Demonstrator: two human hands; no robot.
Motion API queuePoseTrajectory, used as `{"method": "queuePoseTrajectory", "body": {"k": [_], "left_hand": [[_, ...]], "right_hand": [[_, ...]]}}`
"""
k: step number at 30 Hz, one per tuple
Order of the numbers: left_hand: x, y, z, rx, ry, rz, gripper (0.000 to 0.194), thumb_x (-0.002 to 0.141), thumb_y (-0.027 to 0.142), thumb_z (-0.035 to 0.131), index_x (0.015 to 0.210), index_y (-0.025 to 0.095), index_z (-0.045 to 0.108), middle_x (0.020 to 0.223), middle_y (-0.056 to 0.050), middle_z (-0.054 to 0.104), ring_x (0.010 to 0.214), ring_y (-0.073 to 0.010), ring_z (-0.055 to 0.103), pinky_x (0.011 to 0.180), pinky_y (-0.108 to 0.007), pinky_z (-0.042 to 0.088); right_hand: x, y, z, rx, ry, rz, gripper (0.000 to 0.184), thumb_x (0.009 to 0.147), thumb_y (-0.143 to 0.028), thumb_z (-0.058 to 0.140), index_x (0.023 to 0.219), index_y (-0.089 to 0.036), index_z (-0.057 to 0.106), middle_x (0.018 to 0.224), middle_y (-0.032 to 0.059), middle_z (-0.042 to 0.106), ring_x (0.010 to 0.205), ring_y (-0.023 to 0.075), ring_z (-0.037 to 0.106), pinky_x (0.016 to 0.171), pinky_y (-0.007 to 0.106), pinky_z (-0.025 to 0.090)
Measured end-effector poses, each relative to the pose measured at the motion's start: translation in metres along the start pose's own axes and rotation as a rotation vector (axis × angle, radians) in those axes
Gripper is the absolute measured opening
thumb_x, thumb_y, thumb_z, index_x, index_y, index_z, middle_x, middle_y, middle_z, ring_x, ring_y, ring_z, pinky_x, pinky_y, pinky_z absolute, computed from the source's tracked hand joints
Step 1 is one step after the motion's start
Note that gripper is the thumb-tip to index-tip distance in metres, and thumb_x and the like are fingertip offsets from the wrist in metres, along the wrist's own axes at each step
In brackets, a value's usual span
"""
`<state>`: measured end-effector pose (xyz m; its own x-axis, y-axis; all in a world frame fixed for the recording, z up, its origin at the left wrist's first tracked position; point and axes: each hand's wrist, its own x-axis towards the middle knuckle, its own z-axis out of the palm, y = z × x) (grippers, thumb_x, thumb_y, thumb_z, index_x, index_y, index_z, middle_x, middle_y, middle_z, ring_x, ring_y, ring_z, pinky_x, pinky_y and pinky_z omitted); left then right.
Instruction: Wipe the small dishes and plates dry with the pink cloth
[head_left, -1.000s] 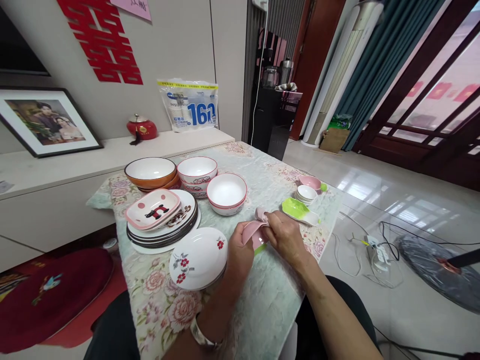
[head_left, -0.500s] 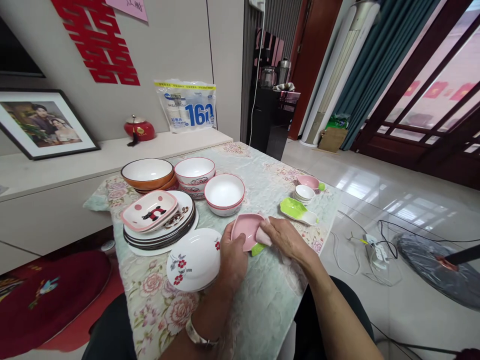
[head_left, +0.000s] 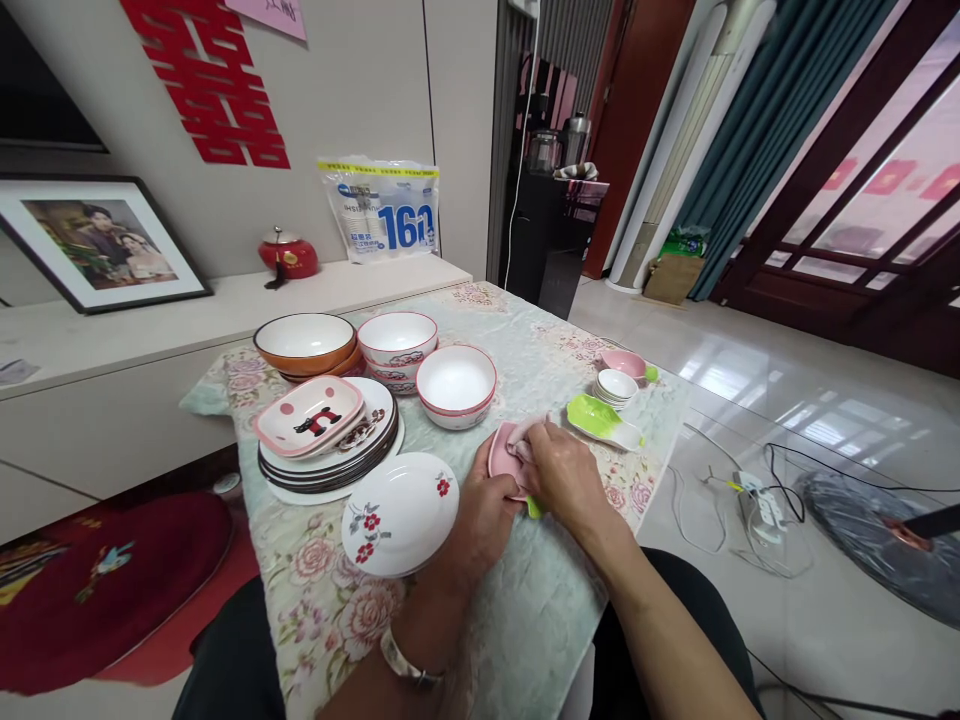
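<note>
My left hand [head_left: 486, 515] grips the left rim of a small pink dish [head_left: 504, 463] with a green leaf-shaped end, held over the table. Bunched in my right hand [head_left: 568, 470] is a pale pink cloth [head_left: 523, 437], pressed against the dish's inside. The fingers of the right hand partly hide both. To the left of my left hand lies a white plate with red flowers [head_left: 405, 510]. A green and white dish [head_left: 596, 415], a stack of small white bowls [head_left: 616, 387] and another pink dish [head_left: 624, 363] sit to the right.
Stacked plates [head_left: 337, 470] carry a pink rectangular dish [head_left: 309, 412]. Behind them stand brown bowls [head_left: 307, 345] and red-rimmed bowls [head_left: 456, 385]. A flowered cloth covers the table [head_left: 525, 620]. Cables and a power strip [head_left: 765, 505] lie on the floor at right.
My right hand has moved the cloth from the dish's right rim onto its inside. The dish, with my left hand, sits slightly further right in view; the camera has turned a little.
</note>
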<state>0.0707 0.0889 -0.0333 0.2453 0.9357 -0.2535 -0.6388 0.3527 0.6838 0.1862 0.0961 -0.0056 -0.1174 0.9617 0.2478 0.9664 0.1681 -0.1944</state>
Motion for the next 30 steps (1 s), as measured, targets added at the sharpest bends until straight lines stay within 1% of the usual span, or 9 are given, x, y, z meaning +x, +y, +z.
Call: {"method": "queuePoseTrajectory", "body": {"k": [2,5,10,13,16,19,23,27,30], "left_hand": [[-0.001,0.0,0.001,0.034,-0.003,-0.015,0.093,0.051,0.005,0.054,0.141,0.028,0.045,0.134,-0.006,0.061,0.096,-0.0212,0.064,0.056,-0.021,0.046],[-0.002,-0.001,0.0,0.044,-0.022,-0.01,0.091,0.052,0.006,0.055,0.14,0.026,0.044,0.132,-0.007,0.061,0.09,-0.0175,0.063,0.057,-0.02,0.045],[-0.002,0.002,-0.001,0.017,-0.039,0.013,0.087,0.053,0.007,0.055,0.139,0.025,0.046,0.134,-0.007,0.059,0.099,-0.0194,0.063,0.066,-0.022,0.049],[-0.002,0.003,-0.001,0.003,-0.011,-0.011,0.091,0.051,0.007,0.053,0.14,0.025,0.045,0.135,-0.008,0.059,0.1,-0.0216,0.064,0.063,-0.023,0.049],[-0.001,0.001,-0.001,-0.008,-0.017,-0.022,0.092,0.049,0.006,0.053,0.139,0.023,0.046,0.129,-0.009,0.062,0.099,-0.0234,0.065,0.065,-0.025,0.05],[0.0,-0.002,0.0,-0.031,-0.038,-0.006,0.09,0.05,0.004,0.055,0.138,0.024,0.047,0.135,-0.009,0.06,0.106,-0.0237,0.063,0.07,-0.025,0.051],[0.0,-0.003,0.0,-0.009,-0.048,0.019,0.086,0.052,0.006,0.054,0.136,0.024,0.05,0.13,-0.007,0.062,0.102,-0.0211,0.063,0.064,-0.022,0.047],[-0.002,0.003,0.0,-0.001,-0.05,0.014,0.084,0.052,0.007,0.055,0.134,0.022,0.048,0.113,-0.005,0.067,0.092,-0.0193,0.064,0.065,-0.023,0.048],[-0.004,0.006,0.001,-0.038,-0.059,0.005,0.071,0.056,0.011,0.058,0.127,0.019,0.053,0.109,-0.005,0.067,0.087,-0.0188,0.064,0.066,-0.025,0.05]], "right_hand": [[0.001,-0.005,0.008,-0.071,0.003,-0.004,0.011,0.088,-0.013,0.053,0.092,-0.016,0.063,0.093,0.0105,0.066,0.081,0.0212,0.059,0.064,0.029,0.036],[0.003,-0.007,0.013,0.054,0.017,-0.051,0.01,0.092,-0.018,0.053,0.092,-0.016,0.063,0.093,0.009,0.064,0.083,0.0204,0.059,0.068,0.028,0.039],[0.005,0.001,0.006,0.402,-0.083,-0.356,0.02,0.088,-0.005,0.05,0.085,-0.019,0.065,0.094,0.0035,0.063,0.089,0.0158,0.056,0.077,0.025,0.042],[0.003,0.007,-0.003,0.313,-0.17,-0.467,0.025,0.083,0.0,0.051,0.075,-0.02,0.065,0.085,0.0025,0.062,0.083,0.0164,0.053,0.078,0.027,0.041],[0.0,0.008,-0.008,0.054,-0.178,-0.394,0.022,0.082,-0.003,0.055,0.07,-0.019,0.064,0.079,0.0062,0.062,0.078,0.0198,0.051,0.073,0.032,0.038],[-0.001,0.002,-0.002,-0.142,-0.09,-0.191,0.016,0.083,-0.005,0.057,0.08,-0.017,0.067,0.085,0.013,0.066,0.081,0.0246,0.053,0.067,0.034,0.036],[0.002,-0.009,0.01,-0.049,0.027,-0.028,0.021,0.086,-0.008,0.052,0.103,-0.013,0.064,0.092,0.014,0.067,0.083,0.0253,0.057,0.069,0.033,0.038],[0.006,-0.004,0.011,0.32,-0.044,-0.258,0.022,0.083,-0.004,0.051,0.094,-0.018,0.064,0.094,0.0056,0.066,0.087,0.0189,0.057,0.076,0.027,0.041],[0.007,0.006,0.005,0.424,-0.145,-0.425,0.027,0.08,0.002,0.048,0.078,-0.019,0.064,0.083,0.0011,0.063,0.082,0.0157,0.055,0.076,0.026,0.04]]}}
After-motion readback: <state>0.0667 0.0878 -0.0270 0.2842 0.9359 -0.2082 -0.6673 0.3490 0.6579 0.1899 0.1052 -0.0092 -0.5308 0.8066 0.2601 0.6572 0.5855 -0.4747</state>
